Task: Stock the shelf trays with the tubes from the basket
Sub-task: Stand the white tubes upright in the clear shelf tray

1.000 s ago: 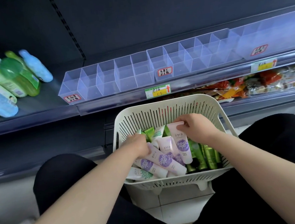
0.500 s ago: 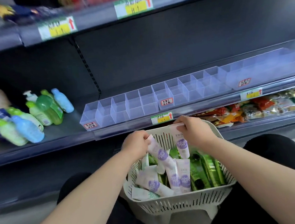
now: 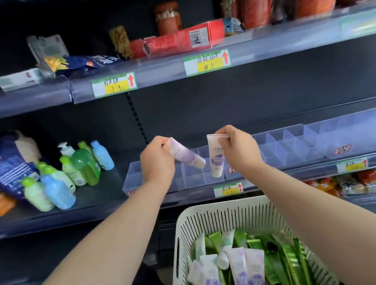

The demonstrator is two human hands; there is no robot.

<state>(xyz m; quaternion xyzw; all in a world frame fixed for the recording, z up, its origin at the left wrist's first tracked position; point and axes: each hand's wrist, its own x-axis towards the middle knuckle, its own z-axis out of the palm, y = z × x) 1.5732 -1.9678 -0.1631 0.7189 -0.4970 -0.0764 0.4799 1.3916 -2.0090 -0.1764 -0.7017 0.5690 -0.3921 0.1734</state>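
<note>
My left hand (image 3: pixel 157 161) grips a white and purple tube (image 3: pixel 187 156) that slants down to the right over the clear divided shelf tray (image 3: pixel 194 175). My right hand (image 3: pixel 239 149) pinches a second purple-flowered tube (image 3: pixel 216 160) by its flat end, hanging cap down over the tray's middle compartments. Both hands are raised in front of the middle shelf. Below, the white slotted basket (image 3: pixel 228 213) holds several purple, pale green and dark green tubes (image 3: pixel 244 270).
Green and blue bottles (image 3: pixel 72 174) and a blue bag (image 3: pixel 4 165) crowd the shelf to the left of the tray. More clear trays (image 3: pixel 317 141) run to the right. Boxes and jars fill the upper shelf (image 3: pixel 197 40); snack packets (image 3: pixel 365 182) lie on the lower right shelf.
Both hands have lifted out of the basket, each with a purple tube, up to the clear tray on the middle shelf. The view has tilted upward.
</note>
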